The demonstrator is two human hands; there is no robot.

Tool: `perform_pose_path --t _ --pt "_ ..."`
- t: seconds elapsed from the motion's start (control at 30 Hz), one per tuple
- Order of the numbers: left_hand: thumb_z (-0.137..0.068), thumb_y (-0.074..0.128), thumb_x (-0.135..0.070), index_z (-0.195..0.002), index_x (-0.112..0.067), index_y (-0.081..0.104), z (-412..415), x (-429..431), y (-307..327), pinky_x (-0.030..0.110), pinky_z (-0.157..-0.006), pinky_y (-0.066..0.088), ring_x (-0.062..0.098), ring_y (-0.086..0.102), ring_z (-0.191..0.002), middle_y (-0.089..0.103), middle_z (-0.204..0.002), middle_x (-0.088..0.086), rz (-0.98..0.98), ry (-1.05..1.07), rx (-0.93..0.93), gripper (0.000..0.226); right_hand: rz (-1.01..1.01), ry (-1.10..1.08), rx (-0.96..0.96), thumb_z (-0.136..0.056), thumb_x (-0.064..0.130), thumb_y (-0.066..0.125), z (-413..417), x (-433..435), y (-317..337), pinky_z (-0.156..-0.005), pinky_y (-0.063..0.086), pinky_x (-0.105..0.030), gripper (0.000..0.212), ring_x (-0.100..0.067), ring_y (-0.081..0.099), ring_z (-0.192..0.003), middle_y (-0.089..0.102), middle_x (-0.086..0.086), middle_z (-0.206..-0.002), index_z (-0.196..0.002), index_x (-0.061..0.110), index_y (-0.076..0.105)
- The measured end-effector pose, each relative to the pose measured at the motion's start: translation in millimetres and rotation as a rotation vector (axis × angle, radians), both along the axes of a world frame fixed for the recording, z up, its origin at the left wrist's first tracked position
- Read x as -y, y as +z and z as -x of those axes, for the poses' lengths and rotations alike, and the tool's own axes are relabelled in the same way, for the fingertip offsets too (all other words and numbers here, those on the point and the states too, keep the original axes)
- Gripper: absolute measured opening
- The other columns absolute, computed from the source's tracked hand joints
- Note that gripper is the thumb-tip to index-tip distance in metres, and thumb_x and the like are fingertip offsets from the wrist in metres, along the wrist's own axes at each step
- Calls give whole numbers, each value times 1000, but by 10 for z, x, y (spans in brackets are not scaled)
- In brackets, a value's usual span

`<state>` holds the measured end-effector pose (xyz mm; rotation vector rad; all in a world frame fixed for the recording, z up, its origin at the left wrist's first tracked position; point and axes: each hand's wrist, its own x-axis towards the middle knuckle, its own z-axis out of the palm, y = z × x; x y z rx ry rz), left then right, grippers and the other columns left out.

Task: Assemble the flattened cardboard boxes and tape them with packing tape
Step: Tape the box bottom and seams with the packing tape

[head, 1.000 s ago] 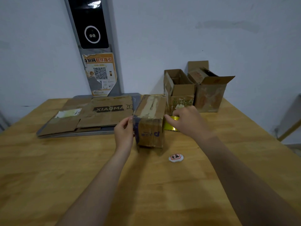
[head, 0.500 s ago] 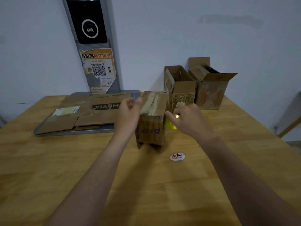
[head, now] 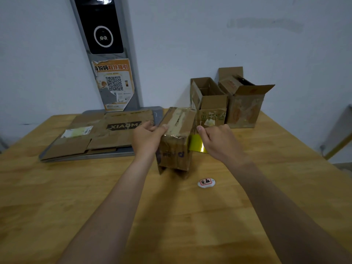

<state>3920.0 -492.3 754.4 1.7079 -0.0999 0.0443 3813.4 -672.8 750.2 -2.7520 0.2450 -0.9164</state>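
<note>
A small worn cardboard box (head: pixel 176 149) stands on the wooden table (head: pixel 57 197), its top seam covered with old tape. Its near bottom edge looks slightly raised, with flaps showing underneath. My left hand (head: pixel 145 139) grips the box's upper left edge, thumb lying on the top. Against the box's right side sits a yellow packing tape roll (head: pixel 195 142). My right hand (head: pixel 219 142) curls over the roll, thumb pointing at the box's top right edge. Most of the roll is hidden under that hand.
Flattened cardboard boxes (head: pixel 106 134) lie on a grey tray (head: pixel 85 156) at the back left. Two assembled open-topped boxes (head: pixel 210 105) (head: pixel 245 107) stand by the wall at the back right. A small white tag (head: pixel 206 182) lies in front of the box. A grey post (head: pixel 108 54) leans on the wall.
My left hand has moved from the box's left side up to its top left edge, thumb now on top. The right hand has stayed on the tape roll.
</note>
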Motion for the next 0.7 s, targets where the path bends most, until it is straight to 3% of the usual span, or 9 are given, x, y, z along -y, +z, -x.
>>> perform_pose_path --t 0.1,0.2,0.27,0.37,0.47,0.53,0.63,0.7 --pt "-85 83 -31 -130 -14 70 -76 -54 -48 24 -83 53 -2 61 -88 64 -89 -20 136 -21 -78 51 -14 -5 6 -110 36 37 -13 -4 -15 -90 42 -46 58 -8 37 -49 39 10 -49 -53 28 36" --pt "-91 77 -31 -123 -18 74 -84 -84 -68 20 -84 49 1 59 -94 63 -91 -23 165 -4 -76 35 -8 -8 0 -110 36 36 -35 -21 -18 -91 42 -45 56 -6 36 -50 39 10 -49 -55 26 41" --pt "-96 71 -32 -123 -20 75 -42 -101 -58 16 -76 44 2 60 -98 68 -98 -20 162 7 -54 30 -6 -11 -7 -110 36 36 -45 -36 -14 -93 41 -46 56 -6 36 -51 40 10 -50 -55 25 42" --pt "-104 58 -31 -128 -20 72 39 -133 -35 16 -83 43 4 58 -109 71 -121 -11 -7 22 126 30 -7 2 7 -110 36 37 -49 -60 -1 -94 42 -46 58 -6 35 -50 39 9 -49 -53 28 36" --pt "-110 42 -31 -142 -23 62 82 -129 -51 26 -92 44 15 56 -126 64 -137 -1 -315 -22 395 38 10 4 6 -110 37 36 -52 -97 18 -91 43 -47 58 -9 35 -50 39 8 -49 -53 27 36" --pt "-107 40 -50 -145 -29 57 107 -62 -66 35 -93 46 26 53 -126 59 -134 7 -498 -49 441 47 26 -1 -4 -110 38 35 -61 -115 25 -91 43 -47 58 -13 35 -50 41 5 -49 -53 25 37" --pt "-77 39 -91 -150 -29 46 188 36 -94 42 -92 47 33 47 -125 48 -134 10 -696 -43 394 96 38 -6 -13 -110 39 35 -70 -111 32 -90 44 -47 58 -16 35 -52 41 5 -50 -57 19 48" --pt "-60 44 -99 -150 -27 44 182 41 -105 42 -92 47 31 47 -126 48 -135 9 -632 -35 400 116 42 0 -4 -110 38 36 -71 -98 22 -90 44 -46 55 -13 32 -51 39 7 -50 -61 18 51"
